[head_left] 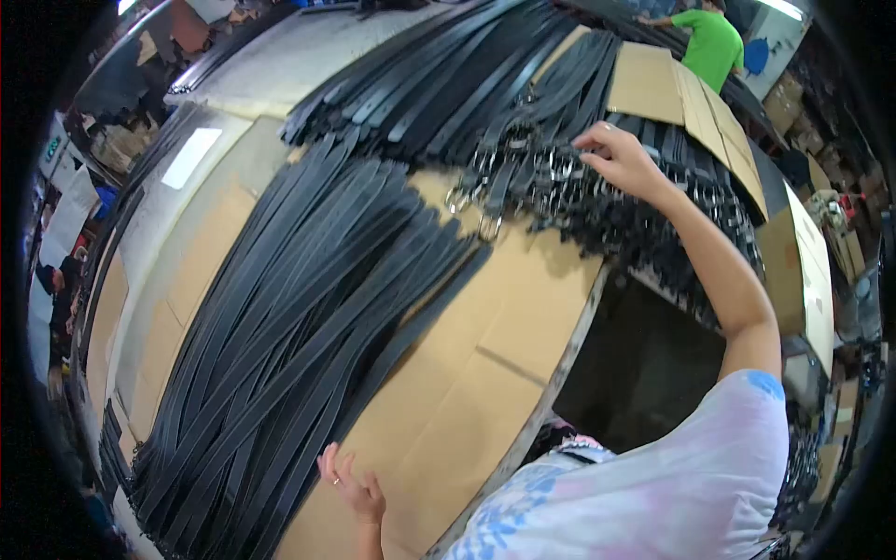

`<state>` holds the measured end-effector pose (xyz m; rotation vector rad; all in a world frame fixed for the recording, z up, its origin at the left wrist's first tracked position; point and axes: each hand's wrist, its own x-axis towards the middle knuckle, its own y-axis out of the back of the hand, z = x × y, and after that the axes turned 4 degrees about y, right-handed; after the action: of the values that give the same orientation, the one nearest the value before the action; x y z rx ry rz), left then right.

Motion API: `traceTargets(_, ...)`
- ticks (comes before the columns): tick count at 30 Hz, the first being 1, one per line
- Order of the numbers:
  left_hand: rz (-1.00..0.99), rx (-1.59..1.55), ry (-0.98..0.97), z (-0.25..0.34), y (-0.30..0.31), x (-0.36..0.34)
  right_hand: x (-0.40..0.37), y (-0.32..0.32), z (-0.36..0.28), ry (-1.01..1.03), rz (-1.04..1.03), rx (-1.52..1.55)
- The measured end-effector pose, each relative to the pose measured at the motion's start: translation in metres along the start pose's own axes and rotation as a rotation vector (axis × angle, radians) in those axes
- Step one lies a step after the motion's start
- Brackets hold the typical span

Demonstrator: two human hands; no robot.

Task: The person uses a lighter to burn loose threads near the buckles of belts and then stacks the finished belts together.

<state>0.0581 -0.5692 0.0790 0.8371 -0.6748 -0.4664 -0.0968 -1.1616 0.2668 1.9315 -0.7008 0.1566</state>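
My left hand (355,487) is over the cardboard near the front edge, its fingers bent and apart, with nothing in them. Beside it a thick pile of dark leather belt straps (280,317) lies lengthwise across the table. My right hand (623,163) is stretched far forward above a heap of metal belt buckles (551,173). Its fingers curl down with a gap to the thumb, and I see nothing held between them. A few loose buckles (490,224) lie at the end of the strap pile.
Cardboard sheets (467,345) cover the table. More black straps (439,75) lie at the back, and a cardboard box (646,82) stands behind the buckles. A dark gap (644,345) opens beside the table edge. A person in a green shirt (711,42) works at the far right.
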Motion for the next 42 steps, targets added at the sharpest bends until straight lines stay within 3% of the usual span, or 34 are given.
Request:
traceTargets(4,-0.042,-0.211,-0.214,0.097,-0.086,0.126,0.117,0.023,0.130,0.146,-0.071,-0.232)
traceTargets(6,-0.028,-0.229,-0.277,0.155,-0.121,0.190,0.159,0.030,0.196,0.090,-0.212,-0.588)
traceTargets(11,-0.068,-0.317,-0.245,0.257,-0.196,0.338,0.212,0.038,0.290,-0.028,-0.298,-0.700)
traceTargets(13,-0.105,-0.386,-0.252,0.278,-0.228,0.383,0.220,0.025,0.314,0.038,-0.300,-0.652)
traceTargets(15,-0.126,-0.404,-0.224,0.291,-0.264,0.416,0.228,0.004,0.332,0.001,-0.425,-0.648)
traceTargets(17,-0.175,-0.424,-0.245,0.294,-0.299,0.442,0.231,-0.024,0.349,-0.040,-0.423,-0.584)
traceTargets(24,-0.325,-0.263,-0.330,0.323,-0.340,0.495,0.239,-0.091,0.389,-0.206,-0.618,-0.540)
traceTargets(27,-0.447,-0.124,-0.395,0.336,-0.353,0.510,0.244,-0.090,0.402,-0.212,-0.566,-0.451)
traceTargets(29,-0.384,-0.112,-0.429,0.340,-0.364,0.513,0.246,-0.088,0.410,-0.158,-0.603,-0.487)
traceTargets(32,-0.349,0.022,-0.554,0.350,-0.373,0.513,0.245,-0.068,0.409,0.014,-0.479,-0.445)
traceTargets(33,-0.353,0.018,-0.556,0.352,-0.377,0.513,0.246,-0.063,0.411,0.009,-0.482,-0.446)
traceTargets(36,-0.393,0.112,-0.464,0.363,-0.381,0.511,0.240,-0.035,0.404,0.028,-0.474,-0.054)
traceTargets(37,-0.391,0.104,-0.461,0.366,-0.387,0.507,0.238,-0.023,0.399,0.028,-0.481,-0.060)
traceTargets(39,-0.318,0.431,-0.468,0.372,-0.403,0.490,0.232,-0.003,0.389,-0.018,-0.395,0.054)
traceTargets(40,-0.113,0.570,-0.518,0.371,-0.409,0.481,0.230,0.003,0.390,0.044,-0.336,0.027)
traceTargets(42,-0.191,0.537,-0.463,0.372,-0.412,0.484,0.225,0.018,0.377,0.047,-0.314,-0.011)
